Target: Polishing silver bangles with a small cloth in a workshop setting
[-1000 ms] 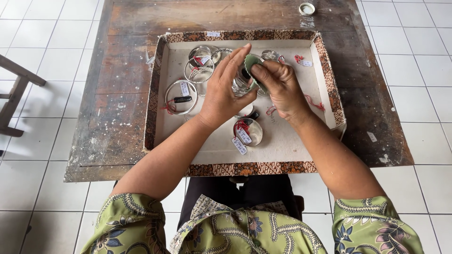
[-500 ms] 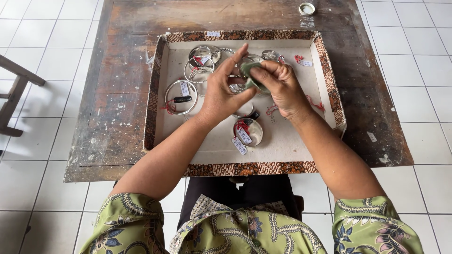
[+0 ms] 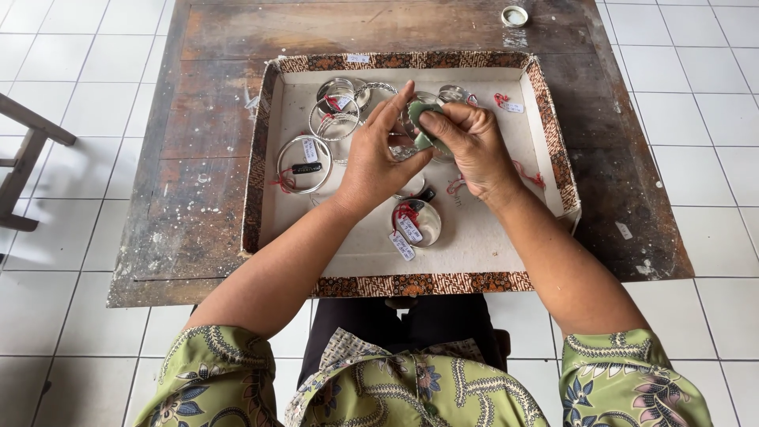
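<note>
My left hand (image 3: 378, 156) grips a silver bangle (image 3: 405, 142) above a shallow tray (image 3: 545, 119) with a patterned brown rim. My right hand (image 3: 468, 142) presses a small green pad (image 3: 417, 119) against that bangle; thumb and fingers are closed on the pad. Both hands meet over the tray's middle. Several more silver bangles lie in the tray: a stack (image 3: 338, 107) at the back left, one with a dark tag (image 3: 303, 162) on the left, and one with a red string and white labels (image 3: 417, 221) just under my wrists.
The tray rests on a worn, dark wooden table (image 3: 198, 158) over white floor tiles. A small round tin (image 3: 515, 15) stands at the table's far right. Part of a wooden chair or stool (image 3: 28, 150) shows at the left edge. Loose tags on red strings (image 3: 506, 103) lie in the tray.
My right hand has shifted the green pad slightly along the bangle, with the fingers curling tighter. The left hand keeps its hold in the same place.
</note>
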